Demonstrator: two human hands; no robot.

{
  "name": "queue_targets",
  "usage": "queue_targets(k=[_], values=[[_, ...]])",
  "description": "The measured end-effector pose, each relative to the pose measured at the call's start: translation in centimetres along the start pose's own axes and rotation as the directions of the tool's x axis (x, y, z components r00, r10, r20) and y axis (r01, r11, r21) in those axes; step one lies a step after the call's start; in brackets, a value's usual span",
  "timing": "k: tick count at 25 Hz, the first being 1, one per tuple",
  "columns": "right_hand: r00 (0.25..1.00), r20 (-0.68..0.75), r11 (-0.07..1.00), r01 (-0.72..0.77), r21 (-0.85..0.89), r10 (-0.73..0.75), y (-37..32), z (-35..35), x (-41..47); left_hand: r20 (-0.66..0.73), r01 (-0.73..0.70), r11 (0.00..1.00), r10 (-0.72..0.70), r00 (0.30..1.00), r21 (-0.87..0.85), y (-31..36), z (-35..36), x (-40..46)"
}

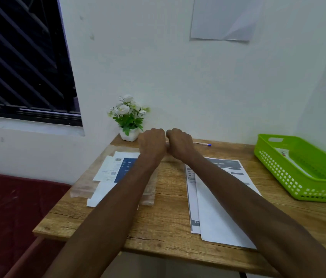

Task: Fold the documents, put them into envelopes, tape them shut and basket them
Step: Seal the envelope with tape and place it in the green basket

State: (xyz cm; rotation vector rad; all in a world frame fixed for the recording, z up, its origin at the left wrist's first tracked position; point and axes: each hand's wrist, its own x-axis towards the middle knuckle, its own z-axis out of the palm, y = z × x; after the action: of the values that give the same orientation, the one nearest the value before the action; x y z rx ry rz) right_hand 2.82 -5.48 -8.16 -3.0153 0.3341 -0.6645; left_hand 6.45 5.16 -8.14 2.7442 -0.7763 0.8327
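Both forearms stretch over the wooden table (164, 223) toward its far edge, where the left hand (151, 144) and right hand (179, 145) meet with fingers curled under, knuckles up. Whatever they hold, if anything, is hidden behind them; it cannot be told from here.

Printed documents (214, 199) lie in a loose stack toward the right, reaching the near edge. At the left edge sit the envelopes (116, 169), clear sleeves with printed sheets among them. A green basket (302, 169) stands at the right edge, something white already inside. A pen (202, 144) lies along the far edge, and a small potted plant (129, 121) fills the far left corner.

The sheets look light and limp, likely to slide on the wood; they are probably best lifted by a corner or the near edge, one at a time.
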Motion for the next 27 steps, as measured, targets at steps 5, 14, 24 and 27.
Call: queue_targets(k=[5, 14, 24, 27], values=[[0.996, 0.059, 0.997, -0.073, 0.028, 0.071, 1.3, 1.9, 2.4, 0.014, 0.007, 1.000, -0.006, 1.000, -0.019, 0.1, 0.2, 0.1], [0.998, 0.040, 0.983, -0.050, 0.179, 0.043, 2.4, 2.5, 1.5, 0.032, 0.013, 1.000, -0.014, 0.999, 0.004, -0.1, 0.9, -0.2], [0.993, -0.027, 0.956, -0.100, 0.275, 0.111, 2.5, 3.3, 1.0, 0.042, 0.036, 0.999, -0.035, 0.998, -0.017, -0.3, 1.3, 0.0], [0.995, 0.002, 0.939, -0.099, 0.331, 0.104, 3.2, 2.5, 0.5, 0.065, 0.034, 0.993, -0.027, 0.998, -0.111, -0.6, 1.3, 0.2]])
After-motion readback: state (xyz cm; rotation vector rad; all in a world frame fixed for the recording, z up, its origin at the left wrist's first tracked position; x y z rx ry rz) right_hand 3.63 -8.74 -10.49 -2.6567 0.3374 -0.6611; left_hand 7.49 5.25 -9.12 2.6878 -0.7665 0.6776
